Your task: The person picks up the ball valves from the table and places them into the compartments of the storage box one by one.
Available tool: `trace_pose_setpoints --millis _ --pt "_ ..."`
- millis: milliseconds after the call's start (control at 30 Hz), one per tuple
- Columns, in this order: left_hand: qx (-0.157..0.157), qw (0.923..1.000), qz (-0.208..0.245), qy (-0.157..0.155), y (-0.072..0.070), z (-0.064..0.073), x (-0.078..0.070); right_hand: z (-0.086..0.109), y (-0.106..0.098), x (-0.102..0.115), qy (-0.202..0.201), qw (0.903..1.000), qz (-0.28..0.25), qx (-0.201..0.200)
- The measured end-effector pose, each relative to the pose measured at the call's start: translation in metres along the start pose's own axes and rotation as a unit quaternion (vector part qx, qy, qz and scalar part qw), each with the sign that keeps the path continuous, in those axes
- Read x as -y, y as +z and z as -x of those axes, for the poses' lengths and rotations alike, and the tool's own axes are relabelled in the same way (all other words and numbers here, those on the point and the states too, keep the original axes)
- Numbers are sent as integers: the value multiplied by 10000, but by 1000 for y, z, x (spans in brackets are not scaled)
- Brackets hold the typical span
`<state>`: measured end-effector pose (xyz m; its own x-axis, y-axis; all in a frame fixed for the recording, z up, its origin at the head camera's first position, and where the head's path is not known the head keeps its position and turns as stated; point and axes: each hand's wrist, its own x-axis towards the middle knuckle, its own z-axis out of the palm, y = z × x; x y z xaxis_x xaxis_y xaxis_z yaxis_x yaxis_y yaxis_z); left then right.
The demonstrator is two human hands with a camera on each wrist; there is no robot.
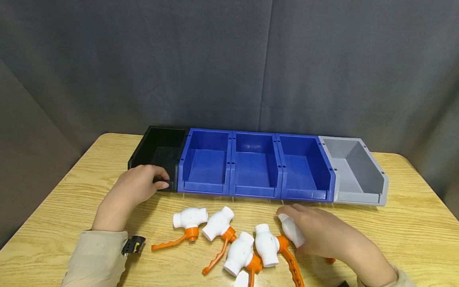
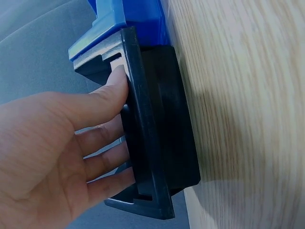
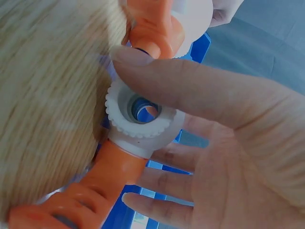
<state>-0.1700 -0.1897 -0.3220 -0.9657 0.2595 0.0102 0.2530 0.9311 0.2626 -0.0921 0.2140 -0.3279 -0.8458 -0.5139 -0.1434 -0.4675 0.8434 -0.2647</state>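
The 2 hands are held well apart. The front lip (image 2: 140, 112) of a black bin (image 1: 166, 138) is pinched between thumb and fingers of the left hand (image 1: 138, 185). A white valve (image 1: 292, 230) with an orange handle (image 3: 107, 169) is gripped by the right hand (image 1: 319, 229), just beside 4 similar valves (image 1: 266, 246) spread on the wooden tabletop (image 1: 71, 207); whether it is lifted cannot be told. Right of the black bin, 3 blue bins (image 1: 254, 167) and 1 grey bin (image 1: 369, 169) are lined up.
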Motion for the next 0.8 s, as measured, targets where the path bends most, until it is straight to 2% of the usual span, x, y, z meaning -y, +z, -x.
trace_pose_setpoints --millis 500,800 --pt "67 9999 -4 -104 -1 0 -3 0 -9 -3 560 9984 -31 20" --pt "49 9999 -19 -129 0 0 -3 8 -17 -6 536 9982 -30 -250"
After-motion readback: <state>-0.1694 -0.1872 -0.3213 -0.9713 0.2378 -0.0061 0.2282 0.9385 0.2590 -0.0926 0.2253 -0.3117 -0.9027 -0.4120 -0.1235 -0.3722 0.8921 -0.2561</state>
